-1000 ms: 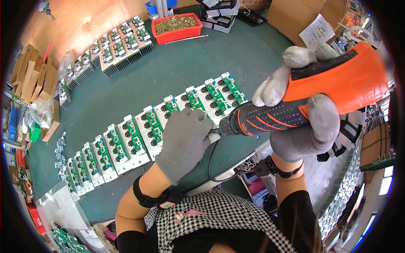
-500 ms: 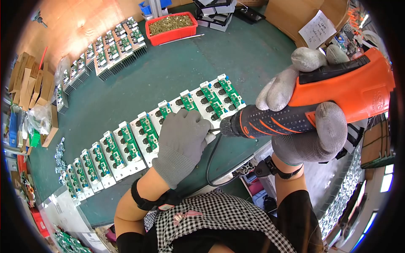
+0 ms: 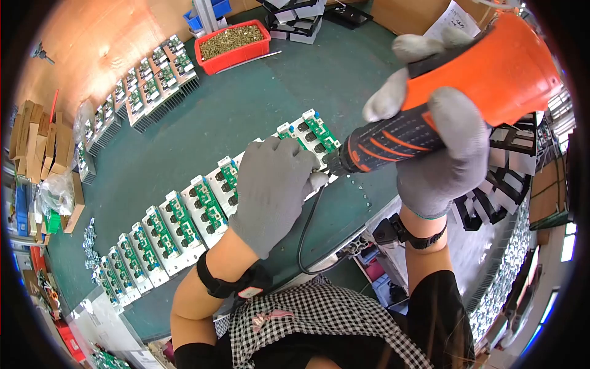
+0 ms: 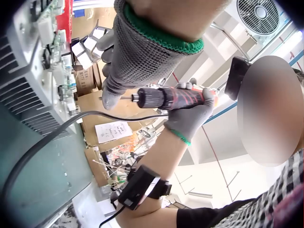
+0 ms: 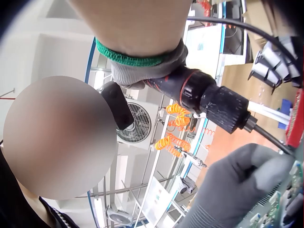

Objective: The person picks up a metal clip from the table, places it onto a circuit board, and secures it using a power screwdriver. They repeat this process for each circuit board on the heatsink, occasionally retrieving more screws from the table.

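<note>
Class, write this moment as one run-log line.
right hand: grips orange driver; left hand: pinches bit; circuit boards: row on bench; red tray: beyond row

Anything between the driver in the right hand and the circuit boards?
Yes: the left hand. Its fingers and thumb are at the tip of the bit, and it covers part of the row of circuit boards in the head view. A black cable runs close by; I can't tell whether it blocks anything.
</note>
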Demonstrator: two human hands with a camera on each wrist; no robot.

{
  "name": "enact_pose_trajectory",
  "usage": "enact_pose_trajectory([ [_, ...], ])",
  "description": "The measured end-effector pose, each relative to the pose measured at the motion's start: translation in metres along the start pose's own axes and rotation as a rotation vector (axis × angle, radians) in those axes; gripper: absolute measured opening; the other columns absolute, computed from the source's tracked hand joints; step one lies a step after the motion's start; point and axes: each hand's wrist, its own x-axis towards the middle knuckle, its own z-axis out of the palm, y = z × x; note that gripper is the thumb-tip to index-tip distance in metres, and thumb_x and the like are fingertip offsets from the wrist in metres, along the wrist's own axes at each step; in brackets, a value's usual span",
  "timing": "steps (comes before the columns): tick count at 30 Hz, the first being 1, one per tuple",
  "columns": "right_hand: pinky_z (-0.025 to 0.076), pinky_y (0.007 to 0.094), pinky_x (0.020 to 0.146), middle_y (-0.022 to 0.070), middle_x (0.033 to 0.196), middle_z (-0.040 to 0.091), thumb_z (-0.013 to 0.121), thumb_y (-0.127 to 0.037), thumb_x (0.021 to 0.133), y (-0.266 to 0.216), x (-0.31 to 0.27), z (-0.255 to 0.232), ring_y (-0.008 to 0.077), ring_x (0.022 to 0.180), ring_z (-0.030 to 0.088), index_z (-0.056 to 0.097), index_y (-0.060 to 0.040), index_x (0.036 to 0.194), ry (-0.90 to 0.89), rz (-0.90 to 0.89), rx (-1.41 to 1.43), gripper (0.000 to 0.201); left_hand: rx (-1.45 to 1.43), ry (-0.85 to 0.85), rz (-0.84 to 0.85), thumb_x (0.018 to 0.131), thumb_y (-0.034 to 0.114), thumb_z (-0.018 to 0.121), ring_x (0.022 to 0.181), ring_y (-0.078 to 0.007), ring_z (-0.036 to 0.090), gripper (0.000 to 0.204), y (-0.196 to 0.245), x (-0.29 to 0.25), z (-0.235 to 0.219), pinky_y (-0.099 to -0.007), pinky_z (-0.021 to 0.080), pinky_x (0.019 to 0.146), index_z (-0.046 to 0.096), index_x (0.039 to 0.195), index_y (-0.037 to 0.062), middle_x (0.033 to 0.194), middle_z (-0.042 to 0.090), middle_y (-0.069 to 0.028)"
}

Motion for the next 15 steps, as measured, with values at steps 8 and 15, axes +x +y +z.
enact_pose_trajectory([
  [8, 0.050, 0.0367, 0.062, 0.0211, 0.108, 0.059, 0.053, -0.014, 0.083, 0.006, 0.011, -0.009, 0.0221, 0.069, 0.058, 0.046, 0.0053, 0.119, -0.073, -0.242, 0.141, 0.042, -0.039, 0.063, -0.016, 0.066, 0.012, 0.074, 0.078, -0.0285, 0.055, 0.016, -0.008, -0.002, 0.012, -0.0405, 0.043, 0.072, 0.067, 0.081, 0.0085, 0.079, 0.059, -0.0069],
  [15, 0.050, 0.0348, 0.062, 0.0195, 0.101, 0.061, 0.054, -0.010, 0.083, 0.011, 0.012, -0.011, 0.0210, 0.069, 0.060, 0.050, 0.0051, 0.113, -0.085, -0.272, 0.118, 0.034, -0.030, 0.092, -0.008, 0.062, 0.011, 0.074, 0.076, -0.0286, 0.055, 0.018, -0.008, -0.002, 0.014, -0.0404, 0.042, 0.071, 0.066, 0.078, 0.0088, 0.078, 0.059, -0.0064],
])
